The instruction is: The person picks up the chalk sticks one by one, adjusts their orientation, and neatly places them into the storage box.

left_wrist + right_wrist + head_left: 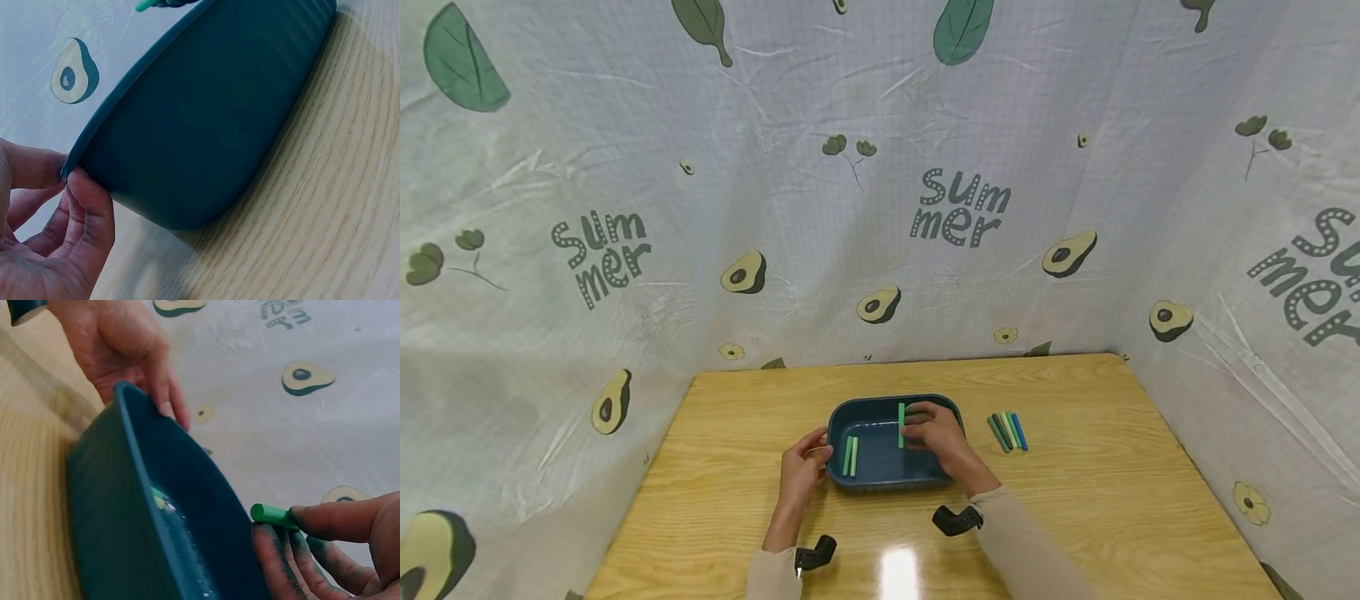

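A dark blue-green rectangular tub (891, 485) stands on the wooden table. My left hand (800, 471) pinches its left rim between thumb and fingers; the left wrist view shows the tub's outer wall (200, 119) beside that grip. Over the tub's right half, my right hand (938, 435) holds a green chalk stick (901, 426) between thumb and fingertips. Its flat round end shows in the right wrist view, where green smudges cover the fingers. Two light green chalk sticks (853, 457) lie side by side on the tub's floor at the left.
To the right of the tub, several chalk sticks (1007, 432) in dark green, pale and blue lie in a row on the table (1090, 467). Behind the table and at its sides hangs a white sheet (805, 225) printed with avocados and leaves.
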{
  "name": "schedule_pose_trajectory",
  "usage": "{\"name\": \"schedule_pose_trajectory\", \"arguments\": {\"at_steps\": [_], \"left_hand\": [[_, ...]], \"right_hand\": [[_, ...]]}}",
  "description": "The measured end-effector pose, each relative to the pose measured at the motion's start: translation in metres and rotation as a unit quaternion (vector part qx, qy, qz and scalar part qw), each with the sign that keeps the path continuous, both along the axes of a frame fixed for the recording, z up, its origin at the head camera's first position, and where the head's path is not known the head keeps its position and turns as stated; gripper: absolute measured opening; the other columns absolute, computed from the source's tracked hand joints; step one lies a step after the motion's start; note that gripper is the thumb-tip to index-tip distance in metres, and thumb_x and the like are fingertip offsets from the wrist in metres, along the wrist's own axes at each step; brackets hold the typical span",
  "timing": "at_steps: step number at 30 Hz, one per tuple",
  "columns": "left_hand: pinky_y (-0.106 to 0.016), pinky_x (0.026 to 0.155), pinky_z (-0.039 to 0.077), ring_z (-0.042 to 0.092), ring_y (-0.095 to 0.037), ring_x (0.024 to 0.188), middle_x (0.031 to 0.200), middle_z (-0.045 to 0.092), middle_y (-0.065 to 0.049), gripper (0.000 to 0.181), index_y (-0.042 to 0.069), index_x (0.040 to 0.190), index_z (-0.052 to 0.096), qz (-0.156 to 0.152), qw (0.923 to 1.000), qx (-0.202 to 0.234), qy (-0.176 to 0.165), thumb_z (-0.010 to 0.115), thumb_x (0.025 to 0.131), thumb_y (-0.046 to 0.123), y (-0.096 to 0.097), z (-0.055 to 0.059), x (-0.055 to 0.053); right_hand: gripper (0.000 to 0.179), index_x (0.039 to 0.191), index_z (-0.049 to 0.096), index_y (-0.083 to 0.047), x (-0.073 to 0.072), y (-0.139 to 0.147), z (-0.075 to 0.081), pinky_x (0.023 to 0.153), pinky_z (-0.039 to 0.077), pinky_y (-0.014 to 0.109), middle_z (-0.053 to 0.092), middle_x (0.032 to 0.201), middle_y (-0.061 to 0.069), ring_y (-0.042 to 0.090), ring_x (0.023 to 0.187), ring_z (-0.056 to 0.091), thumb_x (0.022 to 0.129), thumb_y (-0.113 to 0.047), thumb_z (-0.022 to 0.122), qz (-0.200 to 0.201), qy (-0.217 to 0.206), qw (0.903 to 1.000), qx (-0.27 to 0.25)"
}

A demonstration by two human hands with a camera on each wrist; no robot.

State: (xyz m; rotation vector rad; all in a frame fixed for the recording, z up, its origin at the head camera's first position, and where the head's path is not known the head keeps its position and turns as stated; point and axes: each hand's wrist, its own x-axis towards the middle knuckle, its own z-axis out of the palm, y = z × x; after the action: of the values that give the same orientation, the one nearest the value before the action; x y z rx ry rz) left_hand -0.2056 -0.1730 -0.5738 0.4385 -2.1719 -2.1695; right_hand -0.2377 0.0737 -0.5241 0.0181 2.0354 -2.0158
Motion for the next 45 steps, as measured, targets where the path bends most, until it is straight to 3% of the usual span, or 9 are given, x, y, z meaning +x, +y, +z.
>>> {"name": "schedule_pose_trajectory", "arguments": {"at_steps": [6,13,30,39,45], "left_hand": [[-0.024,0.059,0.050,0.058,-0.008,0.084,0.115,0.058,-0.016,0.038,0.002,0.130,0.062,0.004,1.0000,-0.001,-0.001,0.061,0.092,0.000,0.000,0.000,0.000],[-0.024,0.061,0.051,0.058,-0.009,0.086,0.119,0.057,-0.018,0.038,0.002,0.131,0.061,0.001,1.0000,-0.005,-0.005,0.061,0.093,0.001,0.001,0.001,0.001],[-0.025,0.061,0.051,0.058,-0.010,0.086,0.117,0.058,-0.018,0.039,0.003,0.131,0.061,0.003,1.0000,-0.007,-0.006,0.061,0.092,0.001,0.001,0.000,0.002],[-0.024,0.059,0.050,0.058,-0.009,0.084,0.118,0.057,-0.022,0.038,0.000,0.130,0.061,0.002,1.0000,-0.006,0.006,0.061,0.092,0.000,0.001,0.000,0.003],[-0.024,0.060,0.050,0.058,-0.007,0.082,0.115,0.058,-0.018,0.038,0.002,0.130,0.062,0.004,0.9999,-0.009,0.003,0.061,0.092,0.000,0.001,0.000,0.002]], "right_hand": [[0.049,0.134,0.050,0.005,-0.001,-0.010,-0.009,0.078,0.058,0.044,0.061,0.121,0.027,0.028,0.094,0.070,0.087,-0.001,0.066,-0.001,-0.006,0.9999,0.008],[0.049,0.133,0.052,0.004,-0.004,-0.017,-0.019,0.075,0.059,0.041,0.063,0.117,0.023,0.020,0.084,0.070,0.086,0.001,0.067,-0.007,-0.029,0.9995,0.011],[0.050,0.128,0.055,0.005,-0.004,-0.041,-0.028,0.065,0.059,0.039,0.068,0.091,0.018,0.020,0.066,0.068,0.080,0.003,0.070,0.020,-0.042,0.9975,0.054],[0.045,0.122,0.058,0.003,-0.004,-0.048,-0.035,0.062,0.059,0.037,0.067,0.086,0.015,0.019,0.062,0.068,0.079,0.003,0.071,0.019,-0.048,0.9959,0.074],[0.042,0.120,0.059,0.003,-0.004,-0.048,-0.034,0.062,0.058,0.038,0.067,0.086,0.014,0.020,0.066,0.068,0.080,0.001,0.070,0.013,-0.045,0.9956,0.082]]}}
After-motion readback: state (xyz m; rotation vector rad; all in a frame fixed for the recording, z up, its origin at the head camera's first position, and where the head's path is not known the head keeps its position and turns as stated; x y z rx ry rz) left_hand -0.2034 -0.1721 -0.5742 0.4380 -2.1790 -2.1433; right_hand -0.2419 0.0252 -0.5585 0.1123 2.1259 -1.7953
